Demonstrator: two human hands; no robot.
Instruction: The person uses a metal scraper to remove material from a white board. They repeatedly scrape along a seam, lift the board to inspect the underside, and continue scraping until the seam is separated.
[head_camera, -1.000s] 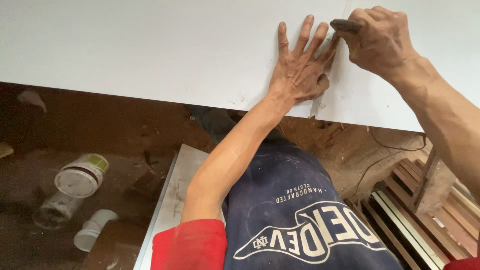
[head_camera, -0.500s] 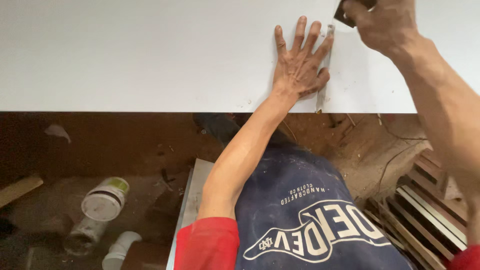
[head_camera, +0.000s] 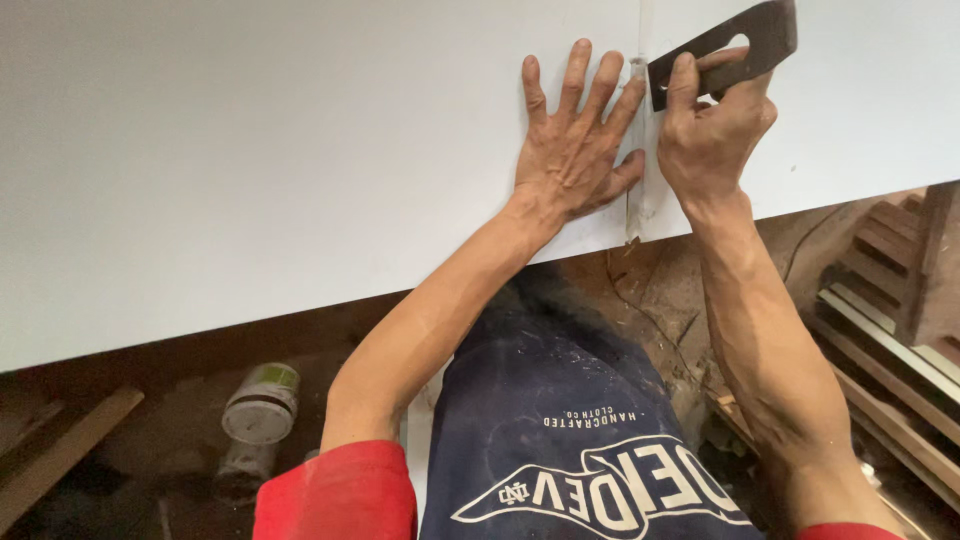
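Note:
A large white board (head_camera: 260, 170) fills the upper part of the head view, its near edge running across the middle. My left hand (head_camera: 575, 150) lies flat on it with fingers spread, just left of a thin scored line (head_camera: 637, 150) that runs to the board's edge. My right hand (head_camera: 710, 130) sits right of that line, gripping a dark flat-bladed cutter with a handle hole (head_camera: 725, 45); its tip rests at the line near my left fingertips.
Below the board is a dirty floor with a white-lidded can (head_camera: 260, 405) and another container at lower left, a wooden strip (head_camera: 60, 455) at far left, and stacked wooden slats (head_camera: 890, 320) at right. I wear a dark blue apron (head_camera: 570, 440) and red sleeves.
My right hand has come down along the line toward the board's near edge, bringing the cutter fully into sight. My left hand stays flat; the view has shifted.

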